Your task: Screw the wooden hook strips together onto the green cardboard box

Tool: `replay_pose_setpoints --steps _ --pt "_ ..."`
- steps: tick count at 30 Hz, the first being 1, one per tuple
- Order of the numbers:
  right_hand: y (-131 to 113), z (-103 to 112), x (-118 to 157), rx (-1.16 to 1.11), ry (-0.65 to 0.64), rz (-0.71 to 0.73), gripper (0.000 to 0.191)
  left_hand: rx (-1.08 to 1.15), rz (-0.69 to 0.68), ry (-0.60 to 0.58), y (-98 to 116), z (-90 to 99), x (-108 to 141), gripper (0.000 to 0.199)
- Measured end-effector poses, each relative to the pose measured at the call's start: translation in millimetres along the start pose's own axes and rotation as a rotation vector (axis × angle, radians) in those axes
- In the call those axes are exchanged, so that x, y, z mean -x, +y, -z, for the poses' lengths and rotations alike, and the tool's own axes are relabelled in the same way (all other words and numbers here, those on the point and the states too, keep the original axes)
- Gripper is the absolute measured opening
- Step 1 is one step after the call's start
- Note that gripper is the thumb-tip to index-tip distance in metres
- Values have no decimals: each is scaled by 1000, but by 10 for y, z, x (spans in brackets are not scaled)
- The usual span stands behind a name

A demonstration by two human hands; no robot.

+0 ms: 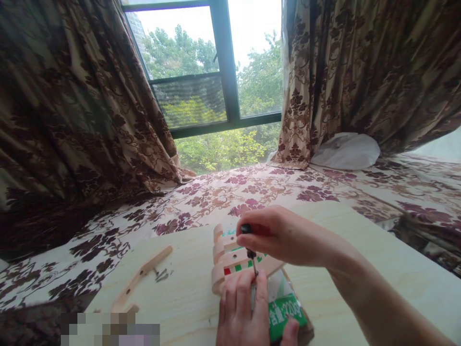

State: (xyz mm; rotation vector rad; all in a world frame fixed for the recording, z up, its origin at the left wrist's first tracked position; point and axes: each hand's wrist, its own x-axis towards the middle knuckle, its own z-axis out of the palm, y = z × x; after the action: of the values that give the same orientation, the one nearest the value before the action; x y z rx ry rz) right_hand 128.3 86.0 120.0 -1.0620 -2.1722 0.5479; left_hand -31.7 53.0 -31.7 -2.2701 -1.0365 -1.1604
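My right hand [266,233] is closed round the black handle of a screwdriver [247,229], which stands nearly upright. Its metal shaft reaches down to a small screw at a wooden frame of pale curved slats [234,258]. My left hand [243,307] presses on the near slat, holding the frame, with its fingertips beside the screwdriver tip. The thumb lies apart, over a green and white package [284,312] marked 220g. This package lies under the frame. Part of the near slat is hidden by my left fingers.
A pale wooden board [180,269] carries the work. On its left lie a loose wooden piece with holes [142,274] and several screws [162,275]. Behind are a flowered cloth [245,185], patterned curtains [298,96], a window and a white plastic bag [347,150].
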Motion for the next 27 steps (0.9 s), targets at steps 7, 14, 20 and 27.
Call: replay_pose_setpoints --steps 7,14,20,27 --pt "54 18 1 30 43 -57 15 1 7 -3 4 -12 18 56" --pt "6 -16 2 -84 1 63 14 6 27 -24 11 -2 14 56" --pt "149 -31 -60 38 126 -44 23 7 30 -1 7 -26 27 55" --pt "-14 -24 7 -57 1 71 9 -25 7 14 -3 -33 18 55"
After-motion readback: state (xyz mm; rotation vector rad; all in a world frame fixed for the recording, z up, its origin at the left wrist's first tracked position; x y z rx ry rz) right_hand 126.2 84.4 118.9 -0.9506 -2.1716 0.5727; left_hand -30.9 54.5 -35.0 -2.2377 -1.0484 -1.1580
